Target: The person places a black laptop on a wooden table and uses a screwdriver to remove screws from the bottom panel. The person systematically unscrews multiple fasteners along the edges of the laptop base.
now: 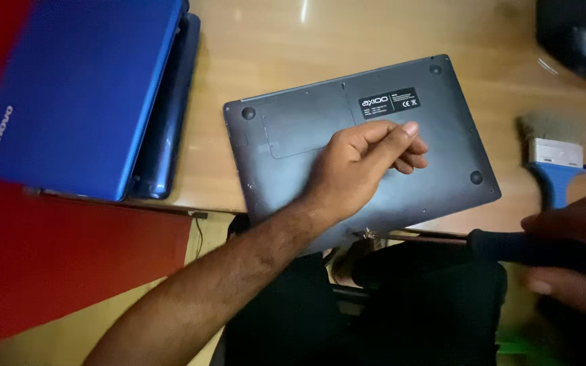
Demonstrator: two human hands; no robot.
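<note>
While our left hand rests half-curled, gripping nothing, on the upturned dark grey laptop lying across the wooden tabletop, our right hand, off to its right, grips a dark-handled tool.

The left hand lies knuckles-up on the laptop, fingers curled loosely, forearm stretching back off its near edge. The right hand, blurred, is off the laptop's right corner, fingers wrapped around a dark handle.
</note>
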